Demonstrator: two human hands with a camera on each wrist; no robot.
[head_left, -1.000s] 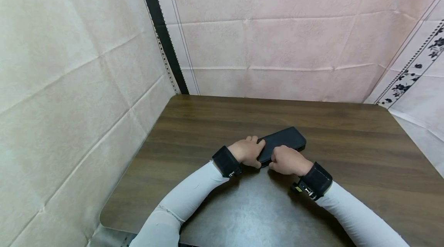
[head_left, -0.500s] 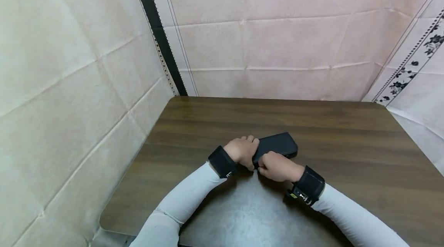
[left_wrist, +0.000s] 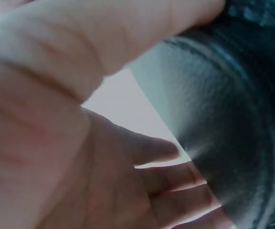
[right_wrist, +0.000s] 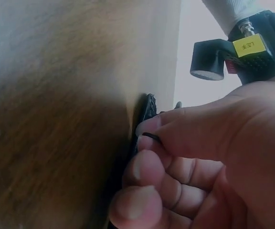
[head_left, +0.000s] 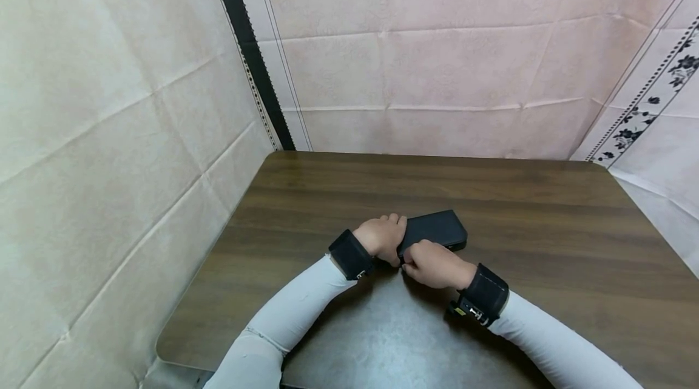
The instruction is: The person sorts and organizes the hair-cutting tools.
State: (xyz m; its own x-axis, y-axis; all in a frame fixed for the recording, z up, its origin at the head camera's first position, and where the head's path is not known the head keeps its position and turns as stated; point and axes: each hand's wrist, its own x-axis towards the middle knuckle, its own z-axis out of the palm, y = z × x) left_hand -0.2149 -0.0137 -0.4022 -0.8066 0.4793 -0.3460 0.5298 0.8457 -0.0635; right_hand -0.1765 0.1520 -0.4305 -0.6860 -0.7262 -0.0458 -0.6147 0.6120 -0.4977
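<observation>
A flat black zip case (head_left: 437,229) with rounded corners lies slanted on the wooden table. My left hand (head_left: 380,239) grips its left end, the thumb on the near side and the fingers over the far side. In the left wrist view the case (left_wrist: 214,105) looks leathery, with stitching along its edge. At the near left corner, my right hand (head_left: 437,264) is curled close beside the left thumb. The right wrist view has its thumb and forefinger pinching a small black pull tab (right_wrist: 153,137), most of it hidden by the fingertips.
The brown table (head_left: 327,186) has a rounded left corner and a straight back edge. Pale cloth hangs behind it (head_left: 437,61) and along the left (head_left: 109,134). Black camera bands circle the left wrist (head_left: 351,255) and the right wrist (head_left: 483,295).
The case has shifted slightly left and nearer with both hands. My right hand has slid left along its near edge toward the left thumb, only slightly in the last half second.
</observation>
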